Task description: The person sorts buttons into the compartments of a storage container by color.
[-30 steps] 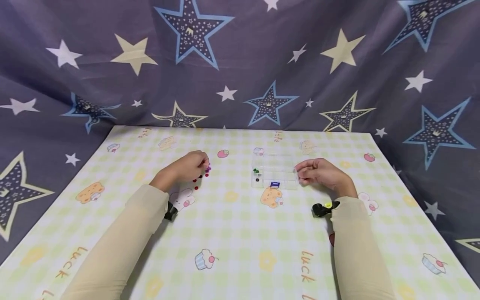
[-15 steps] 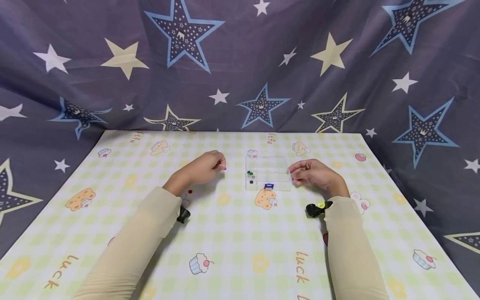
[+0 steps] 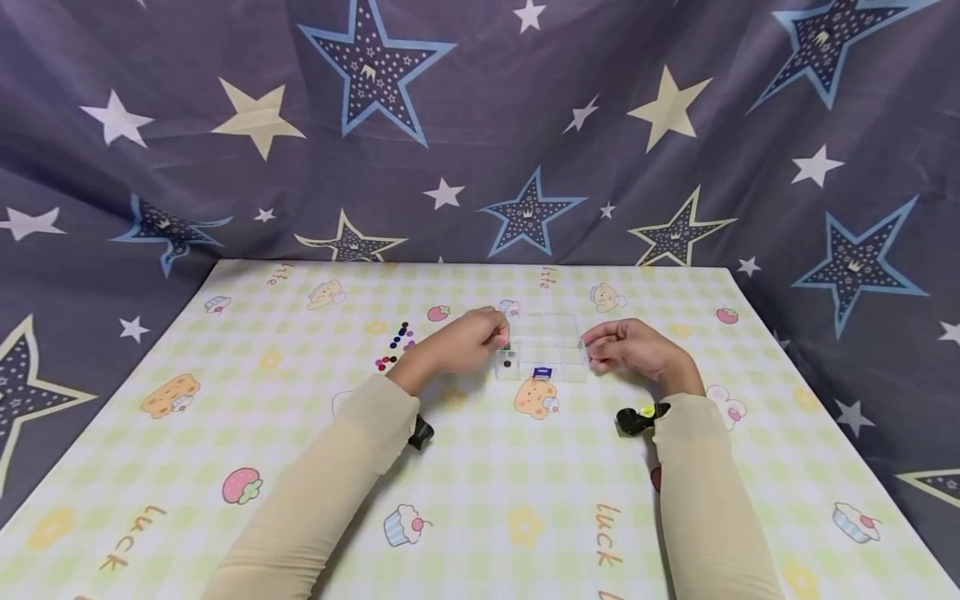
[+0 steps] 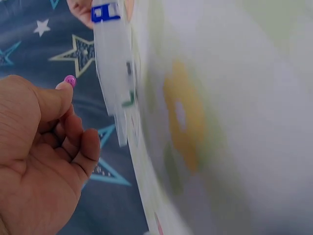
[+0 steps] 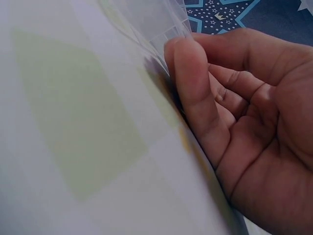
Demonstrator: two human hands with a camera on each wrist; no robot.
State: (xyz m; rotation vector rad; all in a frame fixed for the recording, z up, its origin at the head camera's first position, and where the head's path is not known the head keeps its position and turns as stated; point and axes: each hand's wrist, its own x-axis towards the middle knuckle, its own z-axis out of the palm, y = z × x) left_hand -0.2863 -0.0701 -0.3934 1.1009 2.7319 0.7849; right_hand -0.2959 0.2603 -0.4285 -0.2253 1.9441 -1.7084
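The left hand (image 3: 471, 340) pinches a pink bead (image 4: 70, 80) at the clear compartment box's (image 3: 546, 350) left edge. The right hand (image 3: 628, 348), fingers curled, holds the box's right edge (blue clasp (image 3: 542, 372) on the near side). Loose beads (image 3: 396, 346) lie well left of the box on the checked table (image 3: 480, 467).

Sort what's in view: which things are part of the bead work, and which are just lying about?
In use:
left hand, pinching a pink bead
right hand, thumb against the clear box
loose beads on the mat

Lying about:
checked mat
star cloth behind
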